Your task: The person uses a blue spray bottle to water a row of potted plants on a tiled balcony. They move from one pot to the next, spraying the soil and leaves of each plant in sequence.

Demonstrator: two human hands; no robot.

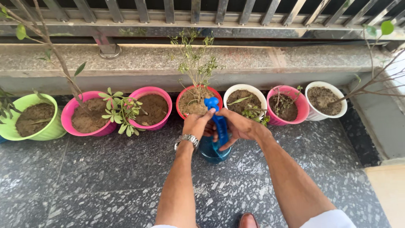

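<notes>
Dark speckled stone floor [105, 185], row of soil-filled pots along the ledge: green pot [47, 131], three pink pots [90, 131], red pot [182, 98], two white pots [258, 93]

Single head-worn view, looking steeply down and forward from above both outstretched forearms, close enough that the left hand [195, 123] and right hand [237, 126] sit near frame centre. Faces a row of flowerpots [152, 109] along a low concrete ledge [126, 59], with railing [168, 10] at the top edge and speckled floor [84, 185] filling the lower half.
</notes>
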